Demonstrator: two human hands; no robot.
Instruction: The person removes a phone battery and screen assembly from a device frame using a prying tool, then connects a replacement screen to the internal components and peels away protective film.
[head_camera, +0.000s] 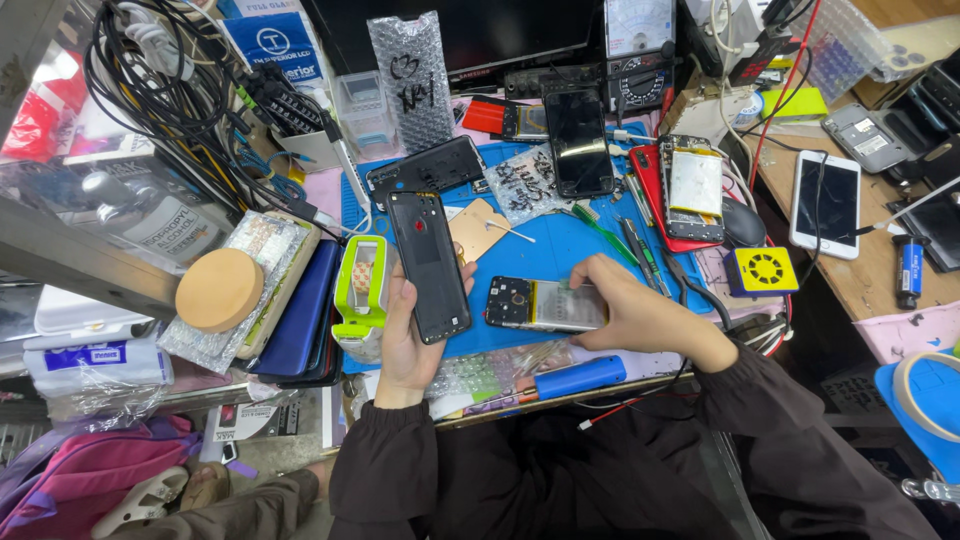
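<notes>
Fingers of the right hand (640, 315) press flat on the opened black phone body with silver battery (545, 305) lying on the blue mat (550, 250), best pinned steady, while the left hand (405, 335) beside it grips a dark rectangular back cover (430, 265) upright.

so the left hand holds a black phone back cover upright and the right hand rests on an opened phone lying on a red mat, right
Not quite: the mat is blue, not red. The head view shows the left hand holding the black phone back cover upright, while the right hand rests on the opened phone with exposed battery and circuit board, which lies on the blue rubber work mat.
</notes>
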